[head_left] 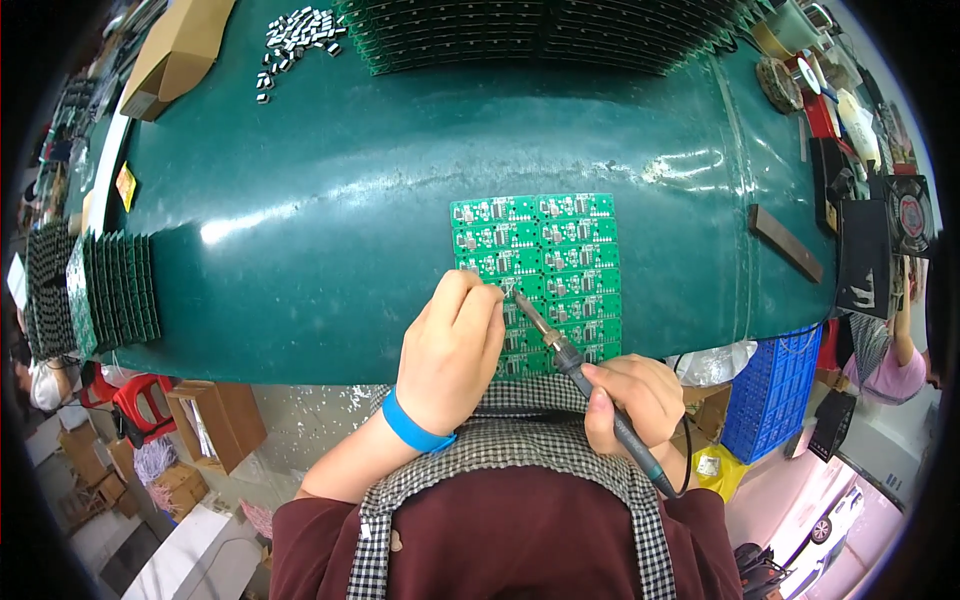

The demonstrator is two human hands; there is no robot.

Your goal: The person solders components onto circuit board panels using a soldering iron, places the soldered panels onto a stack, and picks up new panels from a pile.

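A green panel of small circuit boards (580, 230) lies flat on the table in front of me, in two columns. My right hand (640, 400) is closed round the grey handle of a soldering iron (568, 360), its cable trailing down by my forearm. The iron's metal tip points up and left and meets the panel near the middle of its left column. Beside the tip, my left hand (452, 340) rests over the panel's left edge with bent fingers drawn together. Whatever those fingers hold is too small or hidden. A blue band circles my left wrist.
Small loose metal-coloured parts (300, 32) lie at the far left near a cardboard box (180, 55). Stacked green boards (500, 40) stand at the back, and others (122, 290) at the left edge. A dark bar (786, 245) and a small fan (910, 215) are on the right.
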